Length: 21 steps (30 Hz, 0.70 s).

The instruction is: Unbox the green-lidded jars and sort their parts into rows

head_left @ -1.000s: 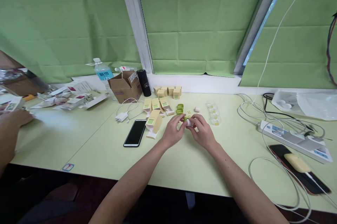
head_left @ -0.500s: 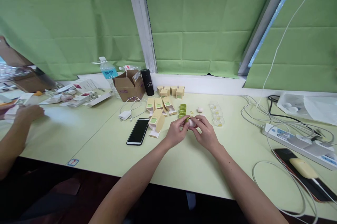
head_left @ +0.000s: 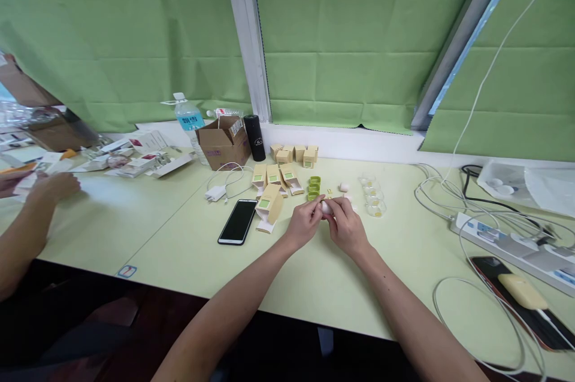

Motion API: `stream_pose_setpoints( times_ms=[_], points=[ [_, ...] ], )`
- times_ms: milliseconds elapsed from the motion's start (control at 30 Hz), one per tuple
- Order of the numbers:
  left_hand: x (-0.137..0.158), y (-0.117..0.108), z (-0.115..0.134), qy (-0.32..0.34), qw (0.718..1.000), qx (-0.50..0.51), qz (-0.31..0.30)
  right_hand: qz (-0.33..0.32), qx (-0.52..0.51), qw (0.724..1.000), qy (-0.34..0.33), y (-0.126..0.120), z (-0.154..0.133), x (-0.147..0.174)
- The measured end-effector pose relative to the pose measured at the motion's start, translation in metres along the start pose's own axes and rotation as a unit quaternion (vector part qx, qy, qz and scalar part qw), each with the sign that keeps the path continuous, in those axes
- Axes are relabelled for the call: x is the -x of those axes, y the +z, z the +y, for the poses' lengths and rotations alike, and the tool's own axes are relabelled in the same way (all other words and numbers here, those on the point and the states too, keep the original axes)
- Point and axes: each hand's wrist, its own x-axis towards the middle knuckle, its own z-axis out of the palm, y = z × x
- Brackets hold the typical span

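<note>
Both my left hand (head_left: 306, 219) and my right hand (head_left: 345, 221) have their fingers closed round a small white rounded piece (head_left: 326, 208), held above the table. My fingers cover much of it. Just behind my left hand stands a row of small green cups (head_left: 314, 188). A tiny yellow piece (head_left: 329, 191) lies beyond my fingertips. Past my right hand is another pale rounded piece (head_left: 344, 187), with a further pale one partly hidden by that hand. To the right lies a row of clear plastic cups (head_left: 374, 196) with yellow spots.
Left of my hands are opened small cardboard boxes (head_left: 269, 203), a phone (head_left: 238, 221) and a white charger (head_left: 216, 193). Further back stand a brown carton (head_left: 223, 145), a black cylinder (head_left: 254, 138) and a water bottle (head_left: 189, 121). A power strip (head_left: 512, 241) lies right. A co-worker's hand (head_left: 56, 185) is far left.
The green bit seen between my fingers before no longer shows; the white piece is still there. A pale piece now shows beside my right hand. The view has shifted slightly.
</note>
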Motion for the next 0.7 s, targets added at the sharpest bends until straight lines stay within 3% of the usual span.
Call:
stream_pose_setpoints(
  times_ms=[333, 700],
  points=[
    [0.0003, 0.0040, -0.0002, -0.036, 0.999, 0.027, 0.024, -0.005, 0.025, 0.999, 0.024, 0.0060, -0.0023, -0.0002],
    [-0.0003, 0.0051, -0.0009, -0.096, 0.981, 0.166, 0.002, 0.009, -0.030, 0.998, 0.050, 0.0042, -0.0043, -0.0023]
  ],
)
